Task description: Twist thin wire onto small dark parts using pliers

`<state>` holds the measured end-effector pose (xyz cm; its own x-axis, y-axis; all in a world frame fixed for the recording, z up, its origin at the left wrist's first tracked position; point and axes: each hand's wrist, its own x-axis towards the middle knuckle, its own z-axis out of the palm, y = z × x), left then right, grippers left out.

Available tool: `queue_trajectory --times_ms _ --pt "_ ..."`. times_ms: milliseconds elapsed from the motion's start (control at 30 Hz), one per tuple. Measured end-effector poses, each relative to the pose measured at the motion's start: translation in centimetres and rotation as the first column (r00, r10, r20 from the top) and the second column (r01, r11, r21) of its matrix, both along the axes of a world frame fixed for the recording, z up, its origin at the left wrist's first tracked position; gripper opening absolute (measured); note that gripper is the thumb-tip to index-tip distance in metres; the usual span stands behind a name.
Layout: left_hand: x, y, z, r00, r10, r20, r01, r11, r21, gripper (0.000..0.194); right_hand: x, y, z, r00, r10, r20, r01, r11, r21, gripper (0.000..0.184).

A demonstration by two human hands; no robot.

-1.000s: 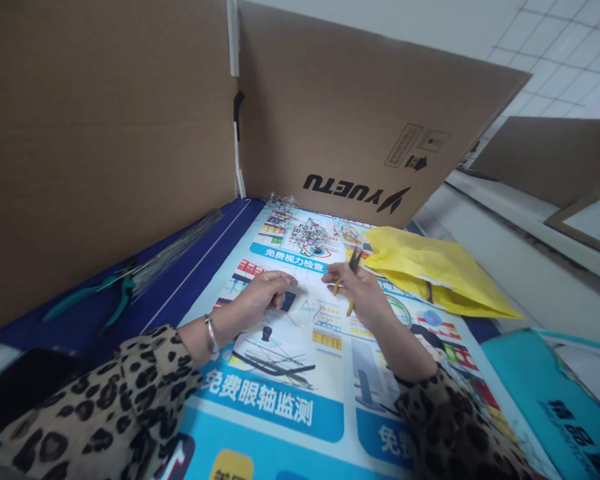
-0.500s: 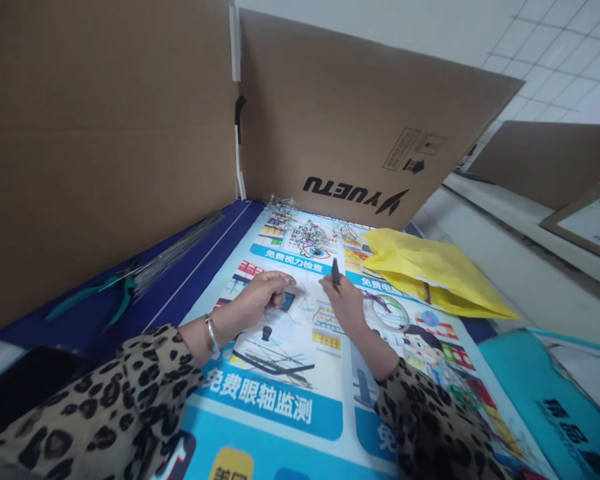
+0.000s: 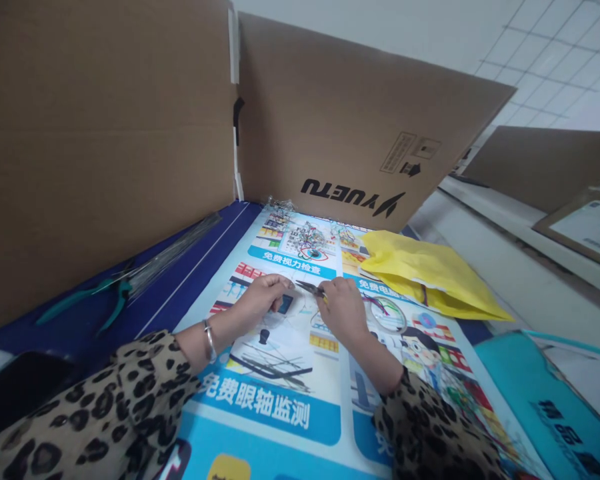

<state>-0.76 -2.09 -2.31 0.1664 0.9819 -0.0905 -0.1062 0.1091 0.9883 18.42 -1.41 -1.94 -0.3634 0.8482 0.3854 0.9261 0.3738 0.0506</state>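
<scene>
My left hand point(image 3: 261, 297) is closed in a pinch on a thin wire, whose fine loop can barely be made out against the printed sheet point(image 3: 325, 407). My right hand point(image 3: 344, 312) grips needle-nose pliers point(image 3: 309, 288) with dark jaws and yellow handles, mostly covered by the fingers. Their jaws point left and reach the left fingertips; whether they bite on the wire is too small to tell. Below the hands, several short dark and grey wire pieces point(image 3: 273, 370) lie on the sheet. A ring of coloured wire point(image 3: 389, 315) rests right of my right hand.
Tall cardboard panels point(image 3: 345, 113) stand behind and to the left. On the blue cloth at left lie teal-handled pliers point(image 3: 116, 308) and a bundle of straight wires point(image 3: 173, 257). A tangled wire heap point(image 3: 307, 237), a yellow bag point(image 3: 430, 272) and a teal packet point(image 3: 535, 387) surround the hands.
The pliers have turned in my right hand from pointing up to pointing left, and their tips have moved over to my left fingertips. My left hand has stayed nearly still.
</scene>
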Motion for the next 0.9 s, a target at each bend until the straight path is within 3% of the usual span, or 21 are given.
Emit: queue_trajectory --times_ms 333,900 --pt "0.00 -0.35 0.88 0.993 -0.092 -0.069 0.091 0.996 -0.010 0.017 0.02 0.18 -0.18 0.998 0.031 -0.061 -0.029 0.999 0.038 0.021" --pt "-0.02 -0.47 1.02 0.989 -0.108 -0.100 0.105 0.994 -0.033 0.016 0.21 0.31 -0.40 0.994 0.058 -0.091 -0.055 0.998 0.032 0.021"
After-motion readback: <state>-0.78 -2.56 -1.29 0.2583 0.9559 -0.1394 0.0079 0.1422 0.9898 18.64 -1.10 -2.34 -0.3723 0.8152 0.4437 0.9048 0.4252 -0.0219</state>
